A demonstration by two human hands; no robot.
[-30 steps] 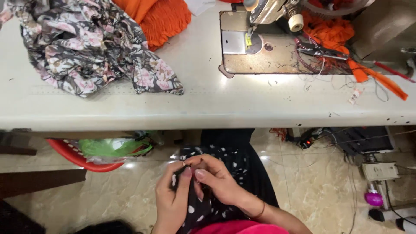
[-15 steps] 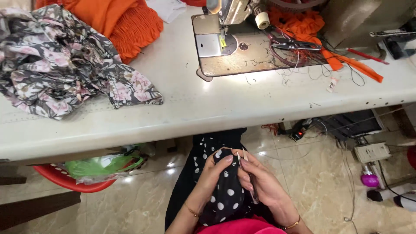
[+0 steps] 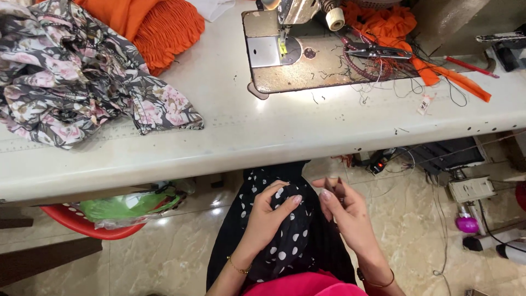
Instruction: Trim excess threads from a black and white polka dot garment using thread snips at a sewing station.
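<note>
Below the table's front edge, both my hands work over my lap. My left hand (image 3: 267,215) is closed on a bunched piece of black fabric with white polka dots (image 3: 285,241). My right hand (image 3: 344,212) is just to the right of that bunch, its fingertips pinched together and pointing up. Whether anything thin sits in that pinch is too small to tell. A thin bangle circles each wrist. Pink cloth (image 3: 298,285) shows at the bottom edge.
The white sewing table (image 3: 285,131) carries a floral garment (image 3: 76,87) at the left, orange gathered fabric (image 3: 159,22), the sewing machine's plate (image 3: 274,52), scissors (image 3: 378,52) and orange scraps. Underneath are a red basket (image 3: 87,227) with a green bag, cables and a tiled floor.
My view has swung right over the last second. My hands now sit under the machine. My right hand has lifted off the polka-dot bunch and pinches just beside it.
</note>
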